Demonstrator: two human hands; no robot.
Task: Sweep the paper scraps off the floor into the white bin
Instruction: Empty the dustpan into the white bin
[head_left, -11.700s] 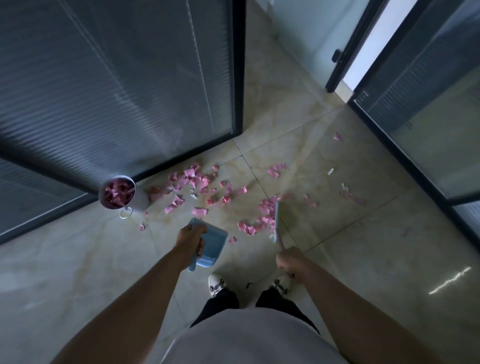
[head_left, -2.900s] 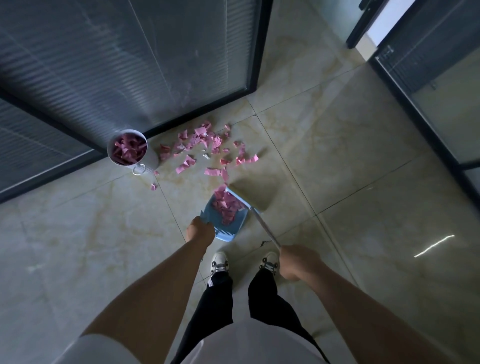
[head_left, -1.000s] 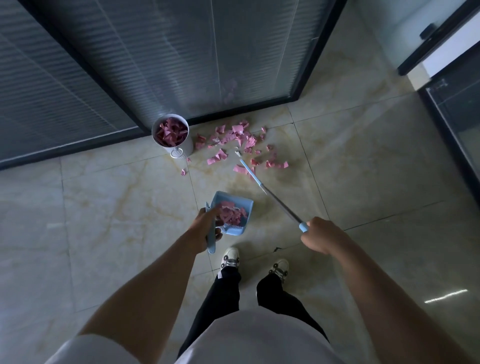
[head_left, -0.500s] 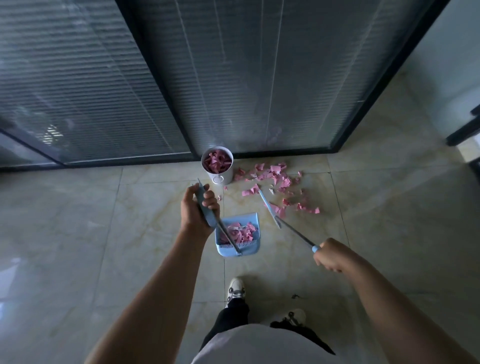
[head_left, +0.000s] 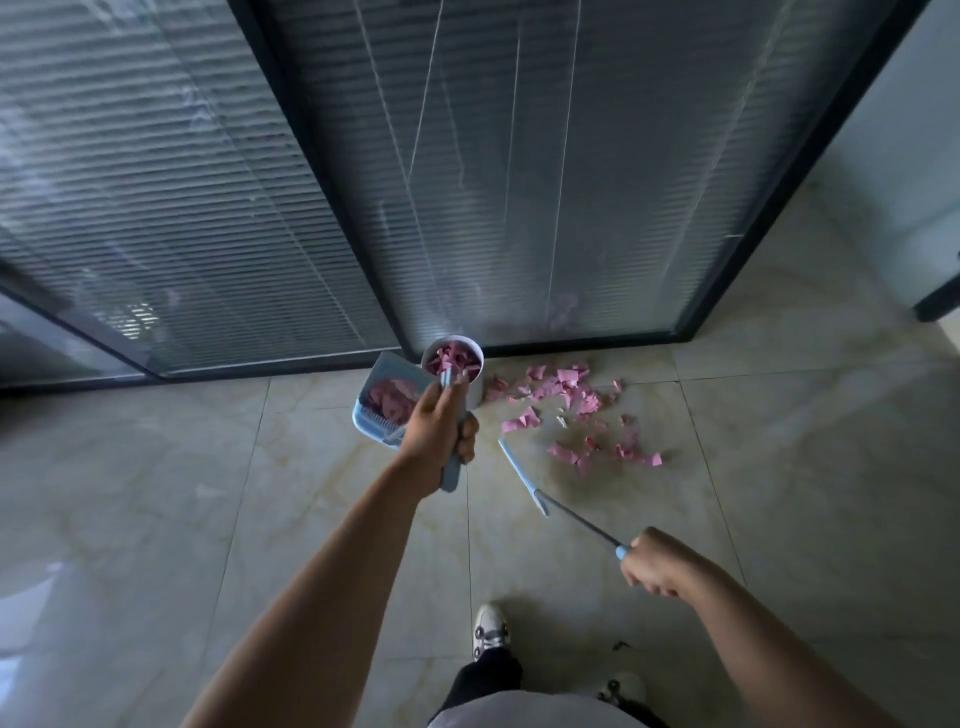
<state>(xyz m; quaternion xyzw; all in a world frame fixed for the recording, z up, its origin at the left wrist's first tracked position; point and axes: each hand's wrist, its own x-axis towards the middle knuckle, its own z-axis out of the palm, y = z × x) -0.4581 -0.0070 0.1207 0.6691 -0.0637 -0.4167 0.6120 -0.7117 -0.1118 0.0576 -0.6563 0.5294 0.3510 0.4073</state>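
Observation:
My left hand (head_left: 439, 434) grips the handle of a light blue dustpan (head_left: 387, 397), lifted off the floor and held just left of the white bin (head_left: 474, 391). Pink scraps lie in the pan. The bin stands against the glass wall's black frame with pink scraps inside it. My right hand (head_left: 652, 564) grips the end of a thin broom (head_left: 524, 478), whose blue head rests low near the floor right of the bin. Several pink paper scraps (head_left: 576, 410) are scattered on the tiles right of the bin.
A glass wall with blinds (head_left: 363, 182) and black frames runs across the back. Beige marble tiles (head_left: 156, 519) cover the floor. My shoes (head_left: 489, 626) stand near the bottom middle. A dark door edge (head_left: 937, 301) shows at the far right.
My left hand has raised the loaded dustpan from the floor and carried it forward and left beside the bin. The broom has stayed low to the right. I have stepped closer.

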